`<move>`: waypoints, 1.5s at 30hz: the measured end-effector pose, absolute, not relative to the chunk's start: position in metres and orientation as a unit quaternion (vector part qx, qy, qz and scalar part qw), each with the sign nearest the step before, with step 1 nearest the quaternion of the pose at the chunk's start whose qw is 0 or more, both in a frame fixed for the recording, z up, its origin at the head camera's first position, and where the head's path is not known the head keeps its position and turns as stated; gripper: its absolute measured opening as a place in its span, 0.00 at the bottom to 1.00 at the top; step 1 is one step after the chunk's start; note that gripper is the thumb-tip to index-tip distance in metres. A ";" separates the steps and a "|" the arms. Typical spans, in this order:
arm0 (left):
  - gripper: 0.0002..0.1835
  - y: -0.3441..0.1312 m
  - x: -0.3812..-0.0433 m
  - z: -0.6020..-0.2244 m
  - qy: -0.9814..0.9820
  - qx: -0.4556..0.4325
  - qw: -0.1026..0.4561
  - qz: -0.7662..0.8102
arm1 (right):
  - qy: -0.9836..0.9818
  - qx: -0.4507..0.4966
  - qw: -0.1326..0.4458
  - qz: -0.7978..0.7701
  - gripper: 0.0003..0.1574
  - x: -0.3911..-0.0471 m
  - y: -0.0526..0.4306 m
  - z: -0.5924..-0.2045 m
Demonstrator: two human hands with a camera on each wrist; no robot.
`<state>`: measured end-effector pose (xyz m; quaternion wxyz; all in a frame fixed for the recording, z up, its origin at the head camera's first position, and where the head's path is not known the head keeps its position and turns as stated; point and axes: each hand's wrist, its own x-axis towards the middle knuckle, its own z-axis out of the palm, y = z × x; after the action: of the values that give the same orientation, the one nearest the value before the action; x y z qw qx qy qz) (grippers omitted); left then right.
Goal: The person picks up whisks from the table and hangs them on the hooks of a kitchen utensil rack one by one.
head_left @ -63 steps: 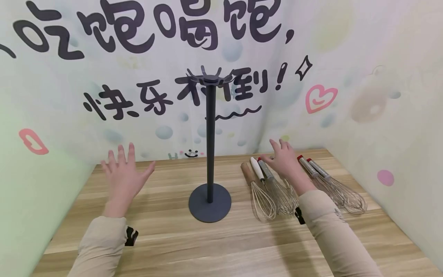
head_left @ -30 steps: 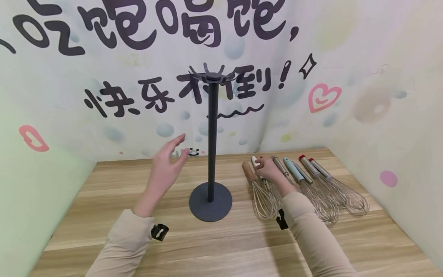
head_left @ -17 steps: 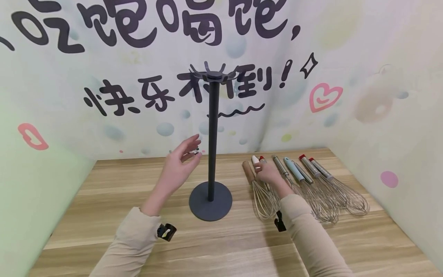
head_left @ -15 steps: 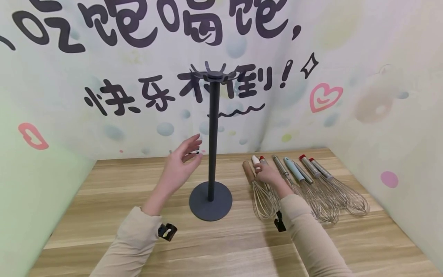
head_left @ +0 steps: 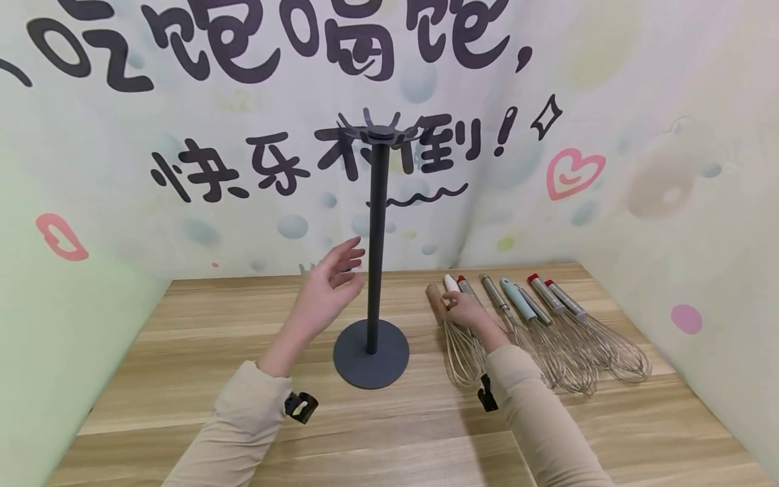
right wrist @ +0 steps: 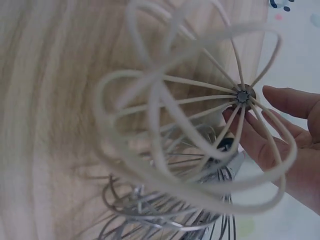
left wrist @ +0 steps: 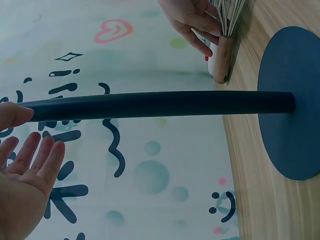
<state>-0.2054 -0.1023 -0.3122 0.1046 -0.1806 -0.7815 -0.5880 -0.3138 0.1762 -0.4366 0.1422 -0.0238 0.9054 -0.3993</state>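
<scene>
A black stand [head_left: 376, 230] with a round base and a ring of hooks on top stands upright mid-table. My left hand [head_left: 331, 284] is at the left of its pole, fingers spread and slightly bent; in the left wrist view the thumb overlaps the pole. My right hand [head_left: 468, 311] reaches over the whisks, its fingertips right at the wooden handle of the leftmost whisk [head_left: 435, 301]. In the right wrist view, that wire whisk [right wrist: 243, 96] fills the front, with fingers behind its neck and the thumb apart. Beside it lies a white-handled whisk [head_left: 451, 283], partly hidden by the hand.
To the right lie several more whisks, among them one with a blue handle [head_left: 517, 297] and some with red-tipped metal handles [head_left: 544, 291]. A printed cloth wall [head_left: 274, 230] rises behind the wooden table [head_left: 182, 338].
My left hand has moved right, from the table's left side to the pole. My right hand has moved left across the whisks to the wooden handle, uncovering the blue-handled one.
</scene>
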 end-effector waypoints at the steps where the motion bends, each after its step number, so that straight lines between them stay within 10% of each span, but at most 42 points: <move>1: 0.33 -0.102 -0.205 -0.312 -0.782 -0.180 0.103 -0.587 | 0.905 -0.037 0.136 -0.400 0.37 -0.317 0.179 -0.443; 45: 0.32 -0.091 -0.211 -0.309 -0.782 -0.157 0.093 -0.595 | 0.852 0.007 0.120 -0.509 0.31 -0.314 0.168 -0.426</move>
<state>-0.2107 -0.0905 -0.3091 0.0934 -0.1569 -0.7824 -0.5954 -0.3135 0.1675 -0.4264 0.1200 0.0067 0.8524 -0.5089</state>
